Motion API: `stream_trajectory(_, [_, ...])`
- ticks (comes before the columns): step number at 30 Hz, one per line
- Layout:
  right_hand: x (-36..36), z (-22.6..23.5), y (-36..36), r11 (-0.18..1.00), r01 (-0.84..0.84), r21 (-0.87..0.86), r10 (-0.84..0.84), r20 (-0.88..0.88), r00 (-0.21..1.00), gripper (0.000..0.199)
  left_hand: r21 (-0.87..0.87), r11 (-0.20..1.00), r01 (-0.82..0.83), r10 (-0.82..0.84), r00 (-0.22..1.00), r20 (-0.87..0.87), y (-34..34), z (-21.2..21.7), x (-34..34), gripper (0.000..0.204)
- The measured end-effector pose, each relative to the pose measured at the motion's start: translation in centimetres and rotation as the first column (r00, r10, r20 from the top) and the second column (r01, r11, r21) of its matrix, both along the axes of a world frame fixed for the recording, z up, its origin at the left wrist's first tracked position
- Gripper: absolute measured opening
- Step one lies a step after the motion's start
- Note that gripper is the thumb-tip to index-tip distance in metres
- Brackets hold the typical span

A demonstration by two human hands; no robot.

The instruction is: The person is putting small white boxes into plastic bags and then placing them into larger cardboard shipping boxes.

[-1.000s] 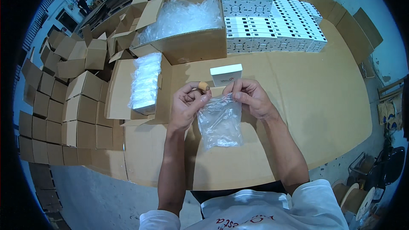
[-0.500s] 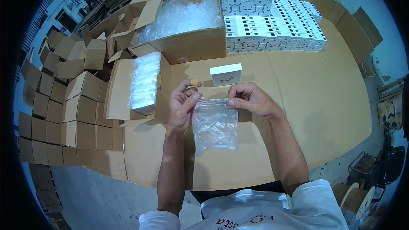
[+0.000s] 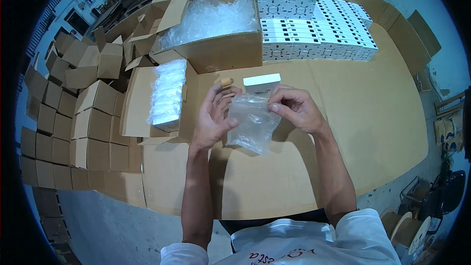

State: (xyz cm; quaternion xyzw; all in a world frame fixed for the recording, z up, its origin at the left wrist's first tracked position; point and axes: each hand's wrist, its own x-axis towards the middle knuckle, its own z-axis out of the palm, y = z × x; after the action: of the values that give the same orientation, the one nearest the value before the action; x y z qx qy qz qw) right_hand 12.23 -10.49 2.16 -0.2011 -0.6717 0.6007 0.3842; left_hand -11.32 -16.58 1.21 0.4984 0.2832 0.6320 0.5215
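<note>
A clear plastic bag [image 3: 252, 126] hangs over the cardboard-covered table in front of me. My right hand [image 3: 296, 109] pinches its upper right edge between thumb and fingers. On the bag's left side, my left hand [image 3: 216, 117] is open, thumb and fingers apart, the fingertips beside or partly behind the bag's upper edge. An orange finger cot [image 3: 226, 82] covers one left fingertip. Just beyond the bag lies a small white box [image 3: 261, 80], its lower part hidden by the bag and my right hand.
At left, an open carton [image 3: 135, 99] holds a row of plastic-wrapped white boxes [image 3: 167, 93]. Behind it, a large carton [image 3: 223, 54] is heaped with clear plastic bags [image 3: 211, 19]. Stacked white boxes [image 3: 319, 32] stand at the back right. Several brown cartons [image 3: 98, 127] line the left side.
My left hand has let go of the bag's upper edge and opened. The bag has lifted and tilted, now covering part of the white box, while my right hand keeps its pinch.
</note>
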Motion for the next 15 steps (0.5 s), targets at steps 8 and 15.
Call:
stream_trajectory(8, [-0.4,0.7,0.6,0.966,0.096,0.242,-0.092,-0.03,0.995,0.009,-0.395,0.918,0.043,-0.184,0.927,-0.326,-1.0,1.5,-0.7,0.071])
stream_trajectory(15, [-0.9,-0.1,1.9,0.66,0.536,0.526,-0.612,-0.038,0.79,0.032,-0.285,0.959,-0.011,-0.103,0.918,-0.383,-0.7,1.0,-1.8,0.057])
